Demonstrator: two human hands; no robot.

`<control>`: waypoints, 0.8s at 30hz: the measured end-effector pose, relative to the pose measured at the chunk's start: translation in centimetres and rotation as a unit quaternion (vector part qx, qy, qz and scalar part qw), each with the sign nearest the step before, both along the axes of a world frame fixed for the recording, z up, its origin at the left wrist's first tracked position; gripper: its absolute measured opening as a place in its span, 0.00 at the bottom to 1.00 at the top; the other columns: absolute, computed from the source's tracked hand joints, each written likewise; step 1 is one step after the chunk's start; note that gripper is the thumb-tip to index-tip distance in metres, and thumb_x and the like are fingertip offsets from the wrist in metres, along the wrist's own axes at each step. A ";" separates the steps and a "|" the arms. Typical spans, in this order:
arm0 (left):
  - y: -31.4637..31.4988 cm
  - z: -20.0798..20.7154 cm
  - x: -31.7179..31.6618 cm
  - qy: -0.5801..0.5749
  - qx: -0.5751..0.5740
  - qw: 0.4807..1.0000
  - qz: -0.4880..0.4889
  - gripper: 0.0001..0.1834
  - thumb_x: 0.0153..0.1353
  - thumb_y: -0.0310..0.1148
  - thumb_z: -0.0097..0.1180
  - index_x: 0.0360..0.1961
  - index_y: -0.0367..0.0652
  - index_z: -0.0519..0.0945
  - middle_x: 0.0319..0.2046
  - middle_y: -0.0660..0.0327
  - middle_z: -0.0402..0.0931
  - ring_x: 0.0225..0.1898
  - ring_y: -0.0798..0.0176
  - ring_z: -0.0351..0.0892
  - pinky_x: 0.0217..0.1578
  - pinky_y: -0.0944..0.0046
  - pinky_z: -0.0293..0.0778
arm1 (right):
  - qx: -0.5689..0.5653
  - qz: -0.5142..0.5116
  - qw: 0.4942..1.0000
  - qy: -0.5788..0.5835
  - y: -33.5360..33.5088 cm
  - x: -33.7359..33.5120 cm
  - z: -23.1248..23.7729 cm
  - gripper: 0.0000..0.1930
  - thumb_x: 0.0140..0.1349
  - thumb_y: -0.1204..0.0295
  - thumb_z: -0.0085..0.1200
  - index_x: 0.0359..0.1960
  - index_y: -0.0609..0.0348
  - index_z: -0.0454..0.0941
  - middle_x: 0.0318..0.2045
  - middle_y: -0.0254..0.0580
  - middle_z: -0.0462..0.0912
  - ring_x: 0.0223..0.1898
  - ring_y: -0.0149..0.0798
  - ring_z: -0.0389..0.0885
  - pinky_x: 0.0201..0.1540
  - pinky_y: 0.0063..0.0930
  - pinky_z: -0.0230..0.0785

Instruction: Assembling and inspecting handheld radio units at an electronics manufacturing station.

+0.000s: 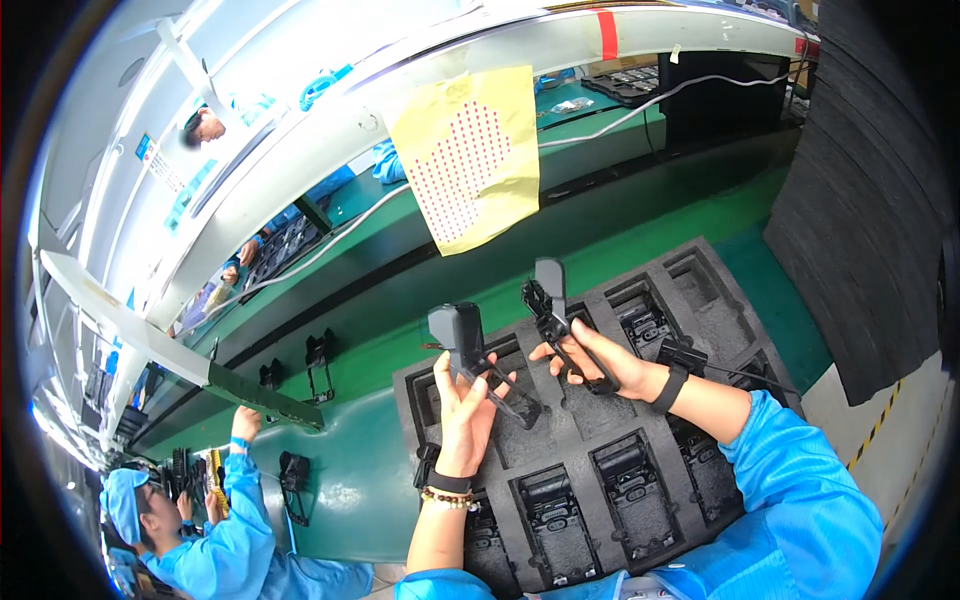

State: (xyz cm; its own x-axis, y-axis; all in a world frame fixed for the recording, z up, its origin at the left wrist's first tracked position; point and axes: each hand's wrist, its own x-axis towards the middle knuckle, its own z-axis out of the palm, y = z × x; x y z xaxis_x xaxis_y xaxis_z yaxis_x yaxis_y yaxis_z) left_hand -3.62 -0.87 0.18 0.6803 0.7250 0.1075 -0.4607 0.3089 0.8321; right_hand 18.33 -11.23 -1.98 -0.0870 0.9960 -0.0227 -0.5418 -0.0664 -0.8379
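Observation:
My left hand (466,415) is closed on a black plastic part with a smooth rounded block (458,330) at its upper end and a thin open frame at its lower end. To its right, my right hand (612,362) grips a similar black framed part (546,290), its block turned upward and some fine detail showing on its side. Both parts are held above a dark grey foam tray (505,452), apart from each other. Several tray pockets hold black framed parts (556,520); other pockets under my hands are partly hidden.
A green bench (360,490) carries the tray, with more black parts (293,480) at the left. A co-worker in blue (215,545) sits there. Black foam sheets (860,200) stand at the right. A yellow dotted sheet (470,160) hangs ahead, near a white cable (640,108).

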 end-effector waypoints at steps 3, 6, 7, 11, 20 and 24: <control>0.0 -0.2 -0.1 0.010 0.017 1.000 -0.009 0.40 0.61 0.25 0.61 0.68 0.60 0.53 0.61 0.55 0.63 0.63 0.54 0.66 0.62 0.39 0.68 | 0.042 -0.021 0.995 -0.085 -0.4 -1.0 0.2 0.28 0.73 0.47 0.41 0.63 0.54 0.66 0.57 0.35 0.74 0.51 0.24 0.72 0.45 0.24 0.68; -0.4 0.2 -0.2 0.012 0.014 1.000 -0.021 0.38 0.59 0.19 0.60 0.66 0.55 0.56 0.61 0.56 0.61 0.65 0.57 0.62 0.63 0.45 0.67 | 0.086 0.015 0.989 -0.119 -0.8 -1.2 1.0 0.31 0.71 0.57 0.50 0.70 0.56 0.56 0.61 0.37 0.69 0.57 0.31 0.71 0.51 0.27 0.70; -0.5 0.2 -0.1 0.011 0.020 1.000 -0.021 0.39 0.58 0.19 0.61 0.66 0.55 0.57 0.62 0.57 0.61 0.65 0.57 0.61 0.63 0.46 0.67 | 0.086 0.013 0.989 -0.119 -0.9 -1.1 1.0 0.31 0.71 0.57 0.50 0.70 0.56 0.56 0.61 0.37 0.69 0.57 0.31 0.71 0.51 0.27 0.70; -0.4 -0.3 0.3 0.013 0.045 0.998 -0.029 0.41 0.55 0.17 0.63 0.66 0.55 0.57 0.62 0.57 0.60 0.65 0.58 0.60 0.63 0.46 0.67 | 0.089 0.000 0.984 -0.155 -1.0 -1.2 1.2 0.39 0.69 0.62 0.54 0.75 0.56 0.45 0.62 0.40 0.68 0.59 0.33 0.71 0.51 0.27 0.70; -0.4 0.0 0.0 0.035 0.028 0.998 -0.035 0.40 0.58 0.22 0.62 0.67 0.60 0.56 0.62 0.52 0.64 0.62 0.56 0.66 0.62 0.44 0.68 | 0.027 0.016 0.995 -0.095 -0.5 -1.0 0.9 0.32 0.74 0.51 0.40 0.73 0.52 0.52 0.63 0.35 0.70 0.56 0.32 0.73 0.50 0.29 0.71; 2.3 1.1 0.0 0.055 -0.036 0.998 0.022 0.32 0.61 0.25 0.59 0.62 0.59 0.60 0.55 0.53 0.72 0.50 0.58 0.75 0.52 0.50 0.75 | -0.017 -0.013 1.000 0.012 0.1 0.3 0.2 0.28 0.75 0.48 0.34 0.68 0.51 0.63 0.65 0.37 0.69 0.61 0.34 0.71 0.53 0.31 0.71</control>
State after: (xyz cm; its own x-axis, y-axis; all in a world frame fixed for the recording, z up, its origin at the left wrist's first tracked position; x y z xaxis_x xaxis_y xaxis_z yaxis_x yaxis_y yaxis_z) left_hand -3.61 1.43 1.32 0.6528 0.7573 -0.0190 -0.3829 0.3515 0.8543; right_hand 18.60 -11.08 -1.78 -0.0618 0.9966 -0.0542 -0.5630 -0.0796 -0.8226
